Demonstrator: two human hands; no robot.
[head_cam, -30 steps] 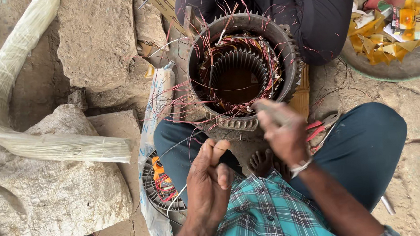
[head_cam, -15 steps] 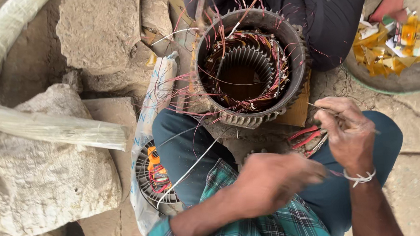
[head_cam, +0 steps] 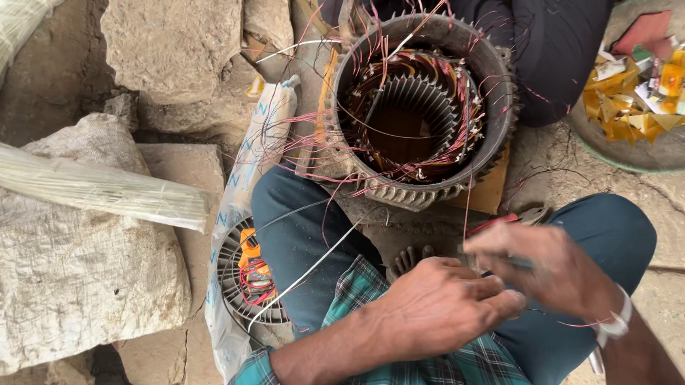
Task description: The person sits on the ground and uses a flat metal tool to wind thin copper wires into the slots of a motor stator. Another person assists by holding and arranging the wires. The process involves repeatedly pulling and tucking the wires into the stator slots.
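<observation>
A large motor stator (head_cam: 424, 108) with copper windings and loose red wire ends stands on the ground in front of my knees. My left hand (head_cam: 444, 305) lies knuckles up over my lap, its fingertips meeting my right hand (head_cam: 557, 270). My right hand is blurred and pinches a thin grey wire (head_cam: 519, 264); a fine red strand trails by its wrist. Whether my left hand grips anything is hidden. A thin white lead (head_cam: 308, 272) runs across my left leg.
A person in dark clothes (head_cam: 554, 29) sits behind the stator. A bowl (head_cam: 657, 153) of yellow paper strips stands at the right. Red-handled pliers (head_cam: 511, 220) lie by my right knee. A second stator (head_cam: 245, 278) in a bag, a white sack (head_cam: 62, 265) and a wrapped bundle (head_cam: 80, 185) lie at the left.
My right hand has dropped from beside the stator toward my lap. My left hand has moved right to meet it. The view has shifted slightly.
</observation>
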